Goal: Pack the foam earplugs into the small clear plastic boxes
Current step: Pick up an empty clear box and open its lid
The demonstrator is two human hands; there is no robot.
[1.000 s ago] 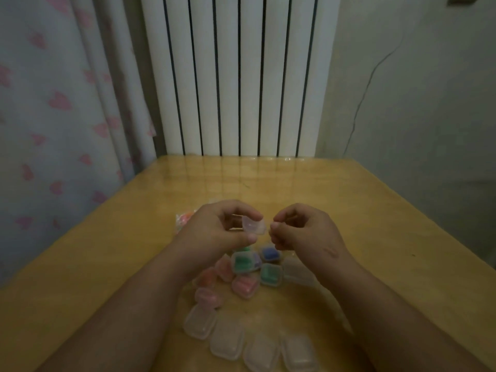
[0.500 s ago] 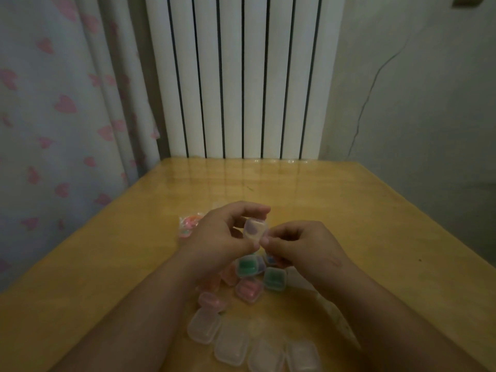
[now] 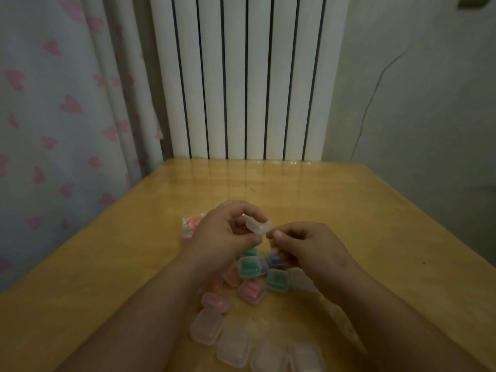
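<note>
My left hand (image 3: 225, 232) and right hand (image 3: 308, 245) pinch one small clear box (image 3: 259, 227); filled boxes (image 3: 251, 267) lie just beneath them, and empty boxes (image 3: 233, 350) wait nearer me.

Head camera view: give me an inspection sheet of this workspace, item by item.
Surface: wooden table, glossy, dimly lit.
Job's things: clear box held above the table; filled boxes, green, blue and pink, clustered below the hands; empty boxes in a row at the near edge; bag of earplugs just beyond the left hand.
Clutter: clear wrapper by the right forearm, faint.
Hands: left hand grips the box; right hand curled, fingertips at the box's edge, pinch unclear.
Cables: nothing seen.
Surroundings: radiator behind the table, heart-print curtain on the left, cracked wall on the right.
</note>
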